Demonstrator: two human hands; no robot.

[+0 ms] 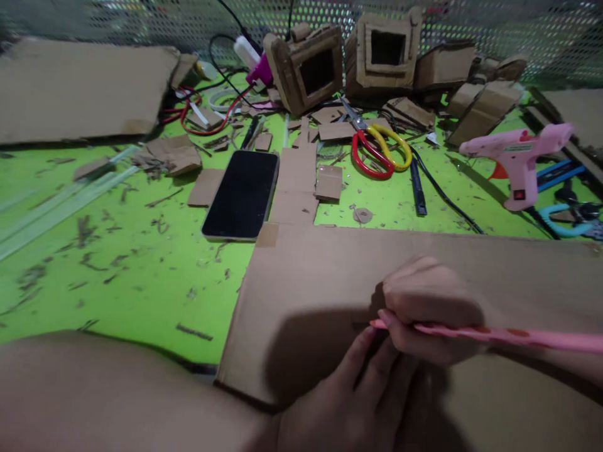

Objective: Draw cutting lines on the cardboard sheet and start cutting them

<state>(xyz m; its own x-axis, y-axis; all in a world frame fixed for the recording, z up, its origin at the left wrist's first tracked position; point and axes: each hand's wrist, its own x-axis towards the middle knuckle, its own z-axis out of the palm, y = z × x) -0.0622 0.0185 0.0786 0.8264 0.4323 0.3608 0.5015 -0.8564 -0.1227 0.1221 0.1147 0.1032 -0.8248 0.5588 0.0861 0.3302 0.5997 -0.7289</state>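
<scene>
A large flat cardboard sheet (311, 270) lies in front of me on the green table. My right hand (433, 307) is closed round a slim pink pencil (532, 339) with orange spots, its tip pointing left, low over the sheet. Just below that tip, my left hand (353, 395) rests on the cardboard with its fingers stretched forward, close to the right hand. A small dark patch shows between the left fingers, too shaded to make out.
Beyond the sheet are a black phone (242, 194), red-and-yellow scissors (379, 150), a dark narrow tool (417, 185) and a pink glue gun (522, 157). Cardboard boxes with square openings (386, 50) stand at the back. Cardboard scraps (172, 154) litter the table (141, 263).
</scene>
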